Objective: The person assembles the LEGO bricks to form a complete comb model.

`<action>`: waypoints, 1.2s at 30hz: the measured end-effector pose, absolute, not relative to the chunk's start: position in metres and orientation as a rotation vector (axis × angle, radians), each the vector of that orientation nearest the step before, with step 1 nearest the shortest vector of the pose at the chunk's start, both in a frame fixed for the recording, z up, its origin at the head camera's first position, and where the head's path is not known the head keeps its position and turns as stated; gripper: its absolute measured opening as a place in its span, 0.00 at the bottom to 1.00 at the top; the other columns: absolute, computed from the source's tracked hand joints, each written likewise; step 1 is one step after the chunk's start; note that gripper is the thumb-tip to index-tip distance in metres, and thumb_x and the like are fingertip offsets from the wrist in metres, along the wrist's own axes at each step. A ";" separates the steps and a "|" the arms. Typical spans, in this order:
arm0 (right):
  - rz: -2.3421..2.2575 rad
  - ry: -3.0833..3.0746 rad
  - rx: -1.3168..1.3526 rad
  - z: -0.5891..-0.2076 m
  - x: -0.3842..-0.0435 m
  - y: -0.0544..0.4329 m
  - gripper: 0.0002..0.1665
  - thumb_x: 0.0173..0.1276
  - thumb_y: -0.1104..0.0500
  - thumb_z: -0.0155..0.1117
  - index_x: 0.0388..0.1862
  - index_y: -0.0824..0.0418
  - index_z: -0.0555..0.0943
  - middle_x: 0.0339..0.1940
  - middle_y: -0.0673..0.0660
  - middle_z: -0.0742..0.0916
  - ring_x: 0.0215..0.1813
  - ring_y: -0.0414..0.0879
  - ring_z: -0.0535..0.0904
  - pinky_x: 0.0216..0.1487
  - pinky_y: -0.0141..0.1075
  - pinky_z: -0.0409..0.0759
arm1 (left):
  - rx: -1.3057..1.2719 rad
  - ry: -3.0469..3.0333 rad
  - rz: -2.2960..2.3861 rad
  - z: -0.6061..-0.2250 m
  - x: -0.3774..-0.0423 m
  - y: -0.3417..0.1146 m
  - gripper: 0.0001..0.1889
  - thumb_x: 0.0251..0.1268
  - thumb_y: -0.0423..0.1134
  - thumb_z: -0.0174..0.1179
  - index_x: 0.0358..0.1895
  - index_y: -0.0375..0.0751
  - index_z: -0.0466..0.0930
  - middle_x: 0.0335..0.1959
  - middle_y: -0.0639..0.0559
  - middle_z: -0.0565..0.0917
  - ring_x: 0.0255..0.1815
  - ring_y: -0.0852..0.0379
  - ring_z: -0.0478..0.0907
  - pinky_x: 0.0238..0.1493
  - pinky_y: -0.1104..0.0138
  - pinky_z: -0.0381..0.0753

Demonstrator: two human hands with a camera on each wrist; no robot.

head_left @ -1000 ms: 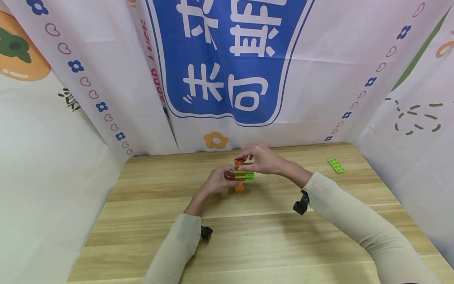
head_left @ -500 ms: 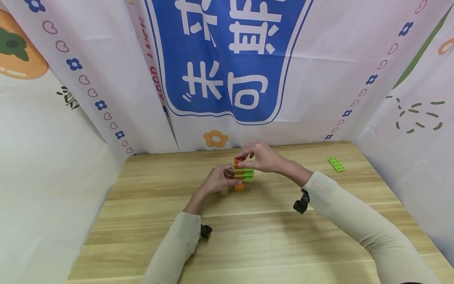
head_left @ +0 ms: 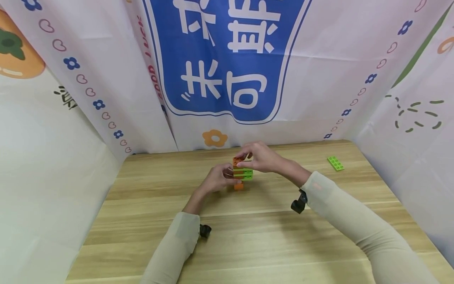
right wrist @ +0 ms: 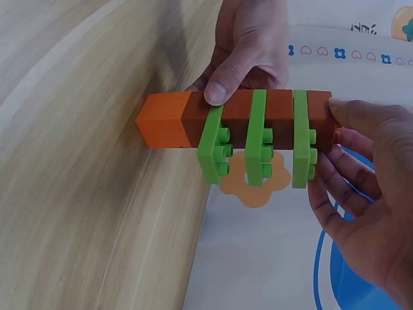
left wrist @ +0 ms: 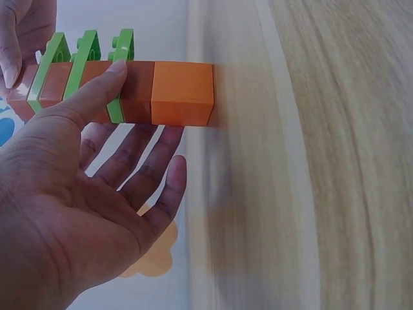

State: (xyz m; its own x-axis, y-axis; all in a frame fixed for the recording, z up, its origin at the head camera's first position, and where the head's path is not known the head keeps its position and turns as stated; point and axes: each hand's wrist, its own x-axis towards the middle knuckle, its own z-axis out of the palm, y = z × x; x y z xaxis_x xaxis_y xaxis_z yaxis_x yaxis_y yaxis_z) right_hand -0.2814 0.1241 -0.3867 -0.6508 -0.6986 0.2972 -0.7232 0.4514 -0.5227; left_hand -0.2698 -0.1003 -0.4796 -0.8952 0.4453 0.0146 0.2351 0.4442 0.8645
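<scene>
A tower of toy building bricks stands upright on the table, with an orange brick [left wrist: 182,93] at its base. Above that, brown bricks [right wrist: 239,123] alternate with three bright green plates [right wrist: 259,155], whose studded ends jut out to one side. My left hand [head_left: 216,179] holds the tower low down, thumb on the near face and fingers behind. At the top, my right hand [head_left: 261,158] pinches the uppermost brown brick [right wrist: 319,116] between thumb and fingers. Parts of the tower are hidden behind the fingers in the head view.
A loose green plate [head_left: 335,163] lies studs up toward the back right of the wooden table [head_left: 248,244]. Behind the tower, close to the table's far edge, hangs a printed cloth [head_left: 301,98]. More cloth flanks both sides.
My right thumb has moved slightly up the top of the tower. Otherwise both hands keep their hold, and the loose plate stays where it was.
</scene>
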 end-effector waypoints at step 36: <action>1.171 -2.745 1.198 -0.396 -0.289 0.176 0.27 0.67 0.55 0.80 0.62 0.62 0.86 0.64 0.62 0.87 0.62 0.61 0.84 0.61 0.56 0.84 | 0.550 2.452 1.461 -0.478 -0.267 -0.100 0.19 0.64 0.36 0.77 0.55 0.40 0.83 0.52 0.44 0.89 0.52 0.48 0.88 0.56 0.55 0.87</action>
State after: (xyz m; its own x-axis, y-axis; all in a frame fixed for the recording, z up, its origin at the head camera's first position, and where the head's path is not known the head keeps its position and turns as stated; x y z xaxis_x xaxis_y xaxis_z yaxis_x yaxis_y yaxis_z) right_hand -0.2892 0.1763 -0.3965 -0.7201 -0.6621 0.2077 -0.6082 0.4581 -0.6483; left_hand -0.2667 -0.0995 -0.4780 -0.9018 0.4321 -0.0087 0.1981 0.4312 0.8803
